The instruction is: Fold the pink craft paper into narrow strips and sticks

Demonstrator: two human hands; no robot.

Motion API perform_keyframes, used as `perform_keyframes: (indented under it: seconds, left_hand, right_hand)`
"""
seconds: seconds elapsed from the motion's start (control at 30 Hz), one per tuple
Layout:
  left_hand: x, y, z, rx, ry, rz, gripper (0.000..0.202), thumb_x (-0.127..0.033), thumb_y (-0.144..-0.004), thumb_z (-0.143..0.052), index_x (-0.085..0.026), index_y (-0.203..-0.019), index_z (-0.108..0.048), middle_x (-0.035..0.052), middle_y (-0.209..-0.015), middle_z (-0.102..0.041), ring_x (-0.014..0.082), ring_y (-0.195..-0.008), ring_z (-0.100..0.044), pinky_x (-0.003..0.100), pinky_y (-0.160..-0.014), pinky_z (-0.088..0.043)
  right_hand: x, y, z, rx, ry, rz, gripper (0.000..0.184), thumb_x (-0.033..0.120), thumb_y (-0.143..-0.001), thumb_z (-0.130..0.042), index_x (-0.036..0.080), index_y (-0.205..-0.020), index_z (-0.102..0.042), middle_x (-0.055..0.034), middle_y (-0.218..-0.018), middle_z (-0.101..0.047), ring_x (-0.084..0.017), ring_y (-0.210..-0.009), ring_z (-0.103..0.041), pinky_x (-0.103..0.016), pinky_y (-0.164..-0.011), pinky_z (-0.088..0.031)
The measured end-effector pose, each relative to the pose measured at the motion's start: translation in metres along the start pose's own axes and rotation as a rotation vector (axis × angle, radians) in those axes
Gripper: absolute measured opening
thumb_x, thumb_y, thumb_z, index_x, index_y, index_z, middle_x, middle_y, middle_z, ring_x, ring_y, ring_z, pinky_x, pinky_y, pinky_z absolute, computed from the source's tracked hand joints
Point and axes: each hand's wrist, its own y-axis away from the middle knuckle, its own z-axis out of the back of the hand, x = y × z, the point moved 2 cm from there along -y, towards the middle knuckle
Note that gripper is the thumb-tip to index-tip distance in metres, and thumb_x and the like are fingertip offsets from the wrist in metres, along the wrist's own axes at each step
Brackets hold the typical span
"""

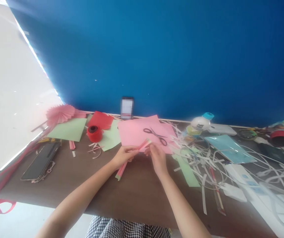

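A long, narrow, pleated strip of pink paper (132, 157) with green at its ends is gripped by both hands over the brown table (132, 195). My left hand (124, 156) is closed around its middle. My right hand (156, 156) pinches its upper end near a pink sheet (137, 132). Black scissors (156, 135) lie on that pink sheet just beyond my hands.
A red tape roll (94, 133), green sheets (68, 129), a red sheet (101, 119) and a pink paper fan (60, 114) lie at the left. A phone (40, 161) lies near the left edge, another (127, 107) leans on the blue wall. White paper strips (201, 155), cables, a glue bottle (201, 122) crowd the right.
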Motion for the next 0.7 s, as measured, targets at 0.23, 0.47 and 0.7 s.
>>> perform_keyframes:
  seconds: [0.23,0.47,0.7]
  left_hand:
    - [0.004,-0.002,0.002,0.01,-0.026,-0.012,0.044,-0.047,-0.072,-0.055,-0.008,-0.09,-0.063,-0.006,-0.045,-0.031,0.0045,-0.043,-0.027,0.02,-0.042,-0.019]
    - [0.005,-0.004,0.004,-0.009,0.103,0.028,0.034,-0.044,-0.071,-0.056,-0.011,-0.065,-0.053,-0.0056,-0.046,-0.032,0.0042,-0.041,-0.029,0.02,-0.042,-0.017]
    - [0.017,-0.008,0.006,-0.008,-0.009,0.068,0.038,-0.051,-0.073,-0.049,-0.014,-0.064,-0.048,-0.0049,-0.042,-0.039,0.0055,-0.038,-0.034,0.019,-0.039,-0.022]
  right_hand:
    - [0.002,0.001,0.002,-0.056,0.0,-0.029,0.022,0.036,-0.073,-0.058,0.018,-0.085,-0.06,-0.0014,-0.065,-0.062,-0.014,-0.058,-0.056,-0.028,-0.057,-0.046]
    - [0.0,0.001,0.002,-0.069,0.016,-0.038,0.022,0.034,-0.071,-0.061,0.018,-0.086,-0.059,-0.0021,-0.069,-0.063,-0.014,-0.058,-0.058,-0.03,-0.058,-0.048]
    - [0.005,0.0,0.002,-0.118,-0.02,0.031,0.022,0.029,-0.069,-0.063,0.022,-0.083,-0.048,0.0022,-0.063,-0.061,-0.013,-0.053,-0.057,-0.028,-0.056,-0.048]
